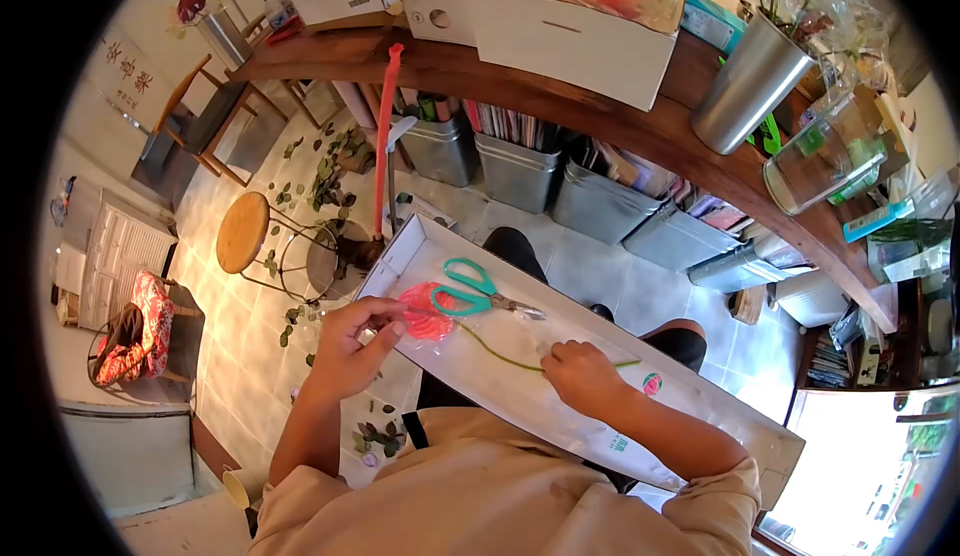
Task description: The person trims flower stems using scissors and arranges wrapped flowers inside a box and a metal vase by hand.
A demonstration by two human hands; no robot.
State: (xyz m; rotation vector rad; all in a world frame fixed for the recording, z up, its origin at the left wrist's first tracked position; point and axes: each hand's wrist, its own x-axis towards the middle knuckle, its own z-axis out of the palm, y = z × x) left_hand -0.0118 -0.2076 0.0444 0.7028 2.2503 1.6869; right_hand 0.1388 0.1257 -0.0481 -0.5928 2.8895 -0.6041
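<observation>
Green stem (491, 351): R fingers (563, 356) clamped on; L fingers (378, 307) nr pink bloom (428, 327), grip unclear.

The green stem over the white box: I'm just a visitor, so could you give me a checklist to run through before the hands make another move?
1. Stem held: ok. The fingers of the right hand are closed on the green stem.
2. Flower steadied: cannot tell. The left hand is at the pink flower head, but its grip is unclear.
3. Scissors clear of the flower: not ok. A teal handle loop of the scissors overlaps it.
4. Work surface underneath: ok. The white box lies beneath stem and scissors.
5. Floor tidy: not ok. Leafy cuttings are scattered on the tiles.
</observation>
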